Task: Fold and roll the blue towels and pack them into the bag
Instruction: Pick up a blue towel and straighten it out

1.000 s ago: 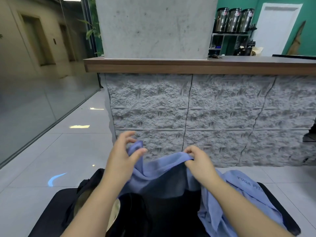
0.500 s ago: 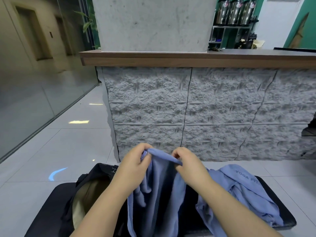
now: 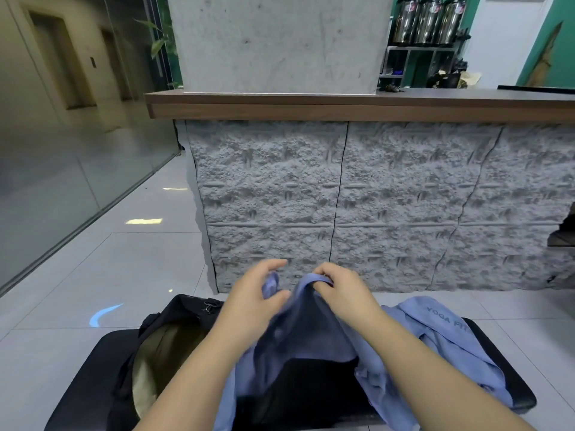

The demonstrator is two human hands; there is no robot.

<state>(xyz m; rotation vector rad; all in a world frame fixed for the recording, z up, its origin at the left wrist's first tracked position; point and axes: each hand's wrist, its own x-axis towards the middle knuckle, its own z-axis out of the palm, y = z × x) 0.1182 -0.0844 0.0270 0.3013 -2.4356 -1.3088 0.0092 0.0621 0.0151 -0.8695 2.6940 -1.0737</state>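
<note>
Bench carries bag at left. Left hand and right hand pinch towel edge, raised. Risk: limp edge slipping, skewing fold.

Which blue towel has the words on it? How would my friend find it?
Look at the black bench in front of the grey stone counter. On its right end lies a crumpled blue towel, touched by neither hand. Only it shows printed letters, "YOGA FIT"; the other towel is being held up.
</note>
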